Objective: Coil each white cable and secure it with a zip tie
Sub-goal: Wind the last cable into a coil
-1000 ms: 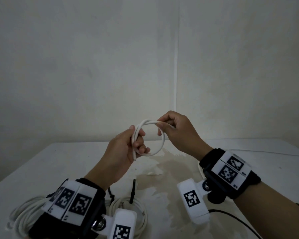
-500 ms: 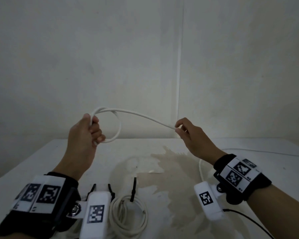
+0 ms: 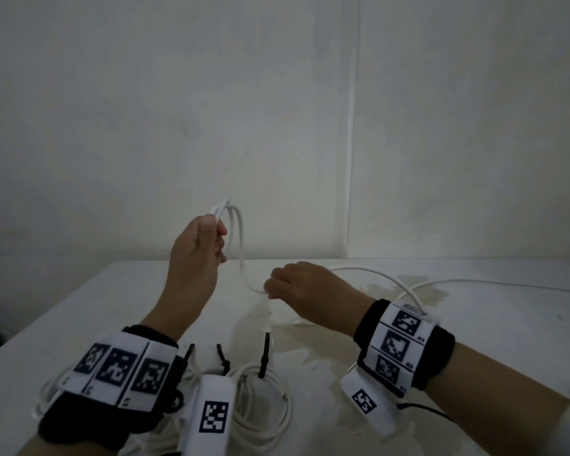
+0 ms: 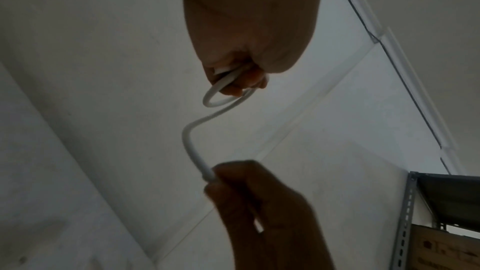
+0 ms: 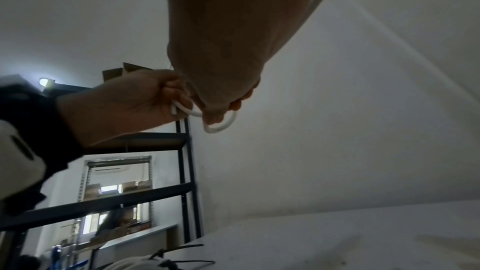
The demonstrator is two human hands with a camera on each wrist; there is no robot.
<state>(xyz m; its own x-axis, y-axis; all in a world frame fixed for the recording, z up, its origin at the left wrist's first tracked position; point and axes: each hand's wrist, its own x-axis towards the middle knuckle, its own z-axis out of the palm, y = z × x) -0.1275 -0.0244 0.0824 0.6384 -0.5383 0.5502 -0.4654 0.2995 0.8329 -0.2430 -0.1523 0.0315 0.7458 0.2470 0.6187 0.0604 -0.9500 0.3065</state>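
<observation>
My left hand (image 3: 218, 240) is raised over the table and grips a small coil of white cable (image 3: 236, 222) at its top. From the coil the cable hangs down in a curve to my right hand (image 3: 273, 288), which pinches it lower and to the right. Past that hand the cable arcs over my right wrist and trails off across the table (image 3: 474, 340). The left wrist view shows the loop (image 4: 221, 99) under my curled left fingers (image 4: 241, 84) and the strand (image 4: 191, 143) running to the right hand (image 4: 233, 182). The right wrist view shows the same loop (image 5: 221, 125).
Two coiled white cables (image 3: 267, 409) with black zip ties (image 3: 265, 353) lie at the table's near edge, partly under my left wrist. A brownish stain marks the tabletop. Dark metal shelving (image 5: 185, 171) stands off to the left; a wall is close behind the table.
The cable was stretched between my spread hands. My right hand has since dropped and come in below the left, so the strand now hangs as a slack curve. My left hand moved toward the middle.
</observation>
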